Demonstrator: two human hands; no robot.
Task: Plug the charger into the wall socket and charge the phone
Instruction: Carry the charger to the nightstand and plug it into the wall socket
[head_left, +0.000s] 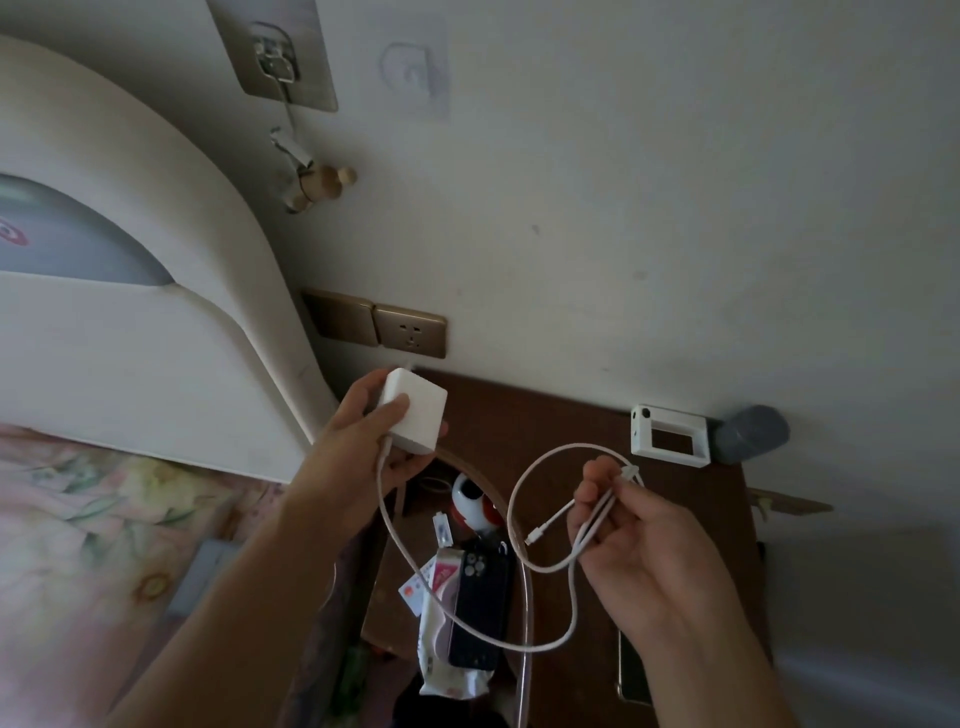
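My left hand (366, 441) grips a white charger block (415, 413), its prongs pointing up toward the gold wall socket (410, 331) just above it. From the block a white cable (519, 644) loops down and across to my right hand (631, 540), which pinches a bundle of cable coils; the free plug end (535, 535) sticks out to the left of the fingers. A dark phone (480, 603) lies camera side up on the brown nightstand (519, 415) below the cable. A second phone (631, 670) lies at the right, partly hidden by my right forearm.
A gold switch plate (340, 317) sits left of the socket, beside the cream headboard (156, 338). On the nightstand stand a white frame-like gadget (670, 436), a grey cylinder (750, 434), a red-and-white round object (470, 504) and a tissue pack (441, 639). Floral bedding (104, 519) lies at the left.
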